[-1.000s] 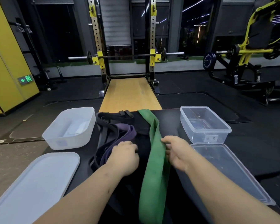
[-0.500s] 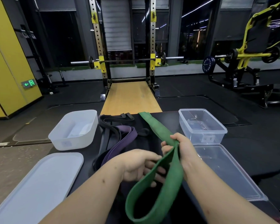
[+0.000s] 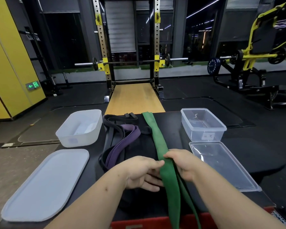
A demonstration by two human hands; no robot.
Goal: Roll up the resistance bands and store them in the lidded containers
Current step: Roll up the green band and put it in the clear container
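On the far left, the white lid [image 3: 45, 184] lies flat on the black table [image 3: 175, 129]. Just behind it sits the white tub [image 3: 79, 128]. It is open and has no band in it.

Next come the black bands [image 3: 116, 120] and the purple band [image 3: 129, 136]. They lie loose in a messy pile in the middle of the table. None of them is rolled up.

The left hand [image 3: 142, 172] comes next. Its thumb is on top of the green band [image 3: 157, 139] and its fingers go under it, so it pinches the band from the side.

The green band is long and flat. It runs from the far edge of the table, through both hands, and hangs down over the near edge. It is not rolled yet.

The right hand [image 3: 182, 164] is on the other side of the band. Its fingers curl around the band and hold it.

On the right is the clear box [image 3: 203, 124]. It is open and has no band inside. Its clear lid [image 3: 221, 164] lies flat in front of it.

So the job looks like it has only just begun. I think the hands are getting ready to start the first roll on the green band. Then it has to go in a box. The purple and black bands need the same, and both lids must go on.
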